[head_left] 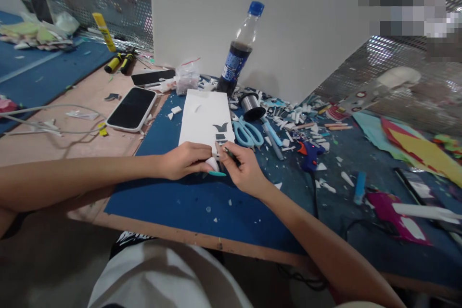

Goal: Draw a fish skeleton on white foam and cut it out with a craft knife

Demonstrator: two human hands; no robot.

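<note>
My left hand (186,160) is closed on a small white piece (212,163), with a teal edge (217,173) showing beneath its fingertips. My right hand (245,167) grips a thin dark pen-like tool (232,156), its tip close to the white piece; the exact kind of tool is hidden by the fingers. Both hands meet at the near end of a white sheet (200,118). Small black cut-outs (220,128) lie on that sheet, one curved with pointed ends and another rectangular (220,137).
Right of the sheet are light-blue scissors (247,133), a wire spool (251,106), a utility knife (272,138) and a glue gun (309,154). Behind stands a cola bottle (236,55). A phone (132,109) lies left. White scraps (296,113) cover the blue mat's (173,207) far side.
</note>
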